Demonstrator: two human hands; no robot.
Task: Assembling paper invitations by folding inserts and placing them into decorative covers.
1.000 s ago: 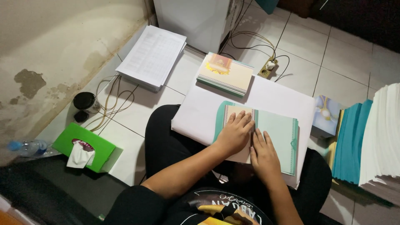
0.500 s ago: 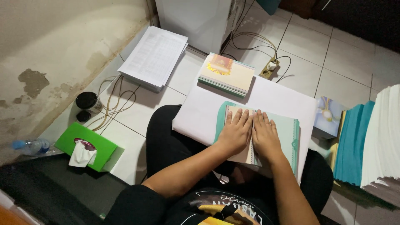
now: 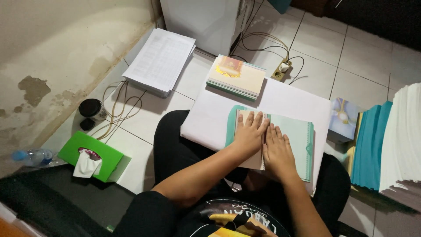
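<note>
I sit on the floor with a large white sheet (image 3: 219,114) across my lap. On it lies a teal folded cover (image 3: 296,140) with a cream page over its left half. My left hand (image 3: 249,134) presses flat on that cream page, fingers spread and pointing away from me. My right hand (image 3: 277,151) lies flat right beside it, along the fold line, fingers together. Neither hand grips anything.
A stack of cream booklets (image 3: 237,77) sits beyond the sheet. A printed paper pile (image 3: 160,61) lies far left near cables. A green tissue box (image 3: 90,156), dark jar (image 3: 92,109) and water bottle (image 3: 33,156) sit left. Teal and white stacks (image 3: 386,145) stand right.
My right hand has slid left to lie next to my left hand at the fold. My left hand has moved a little further up the cream page.
</note>
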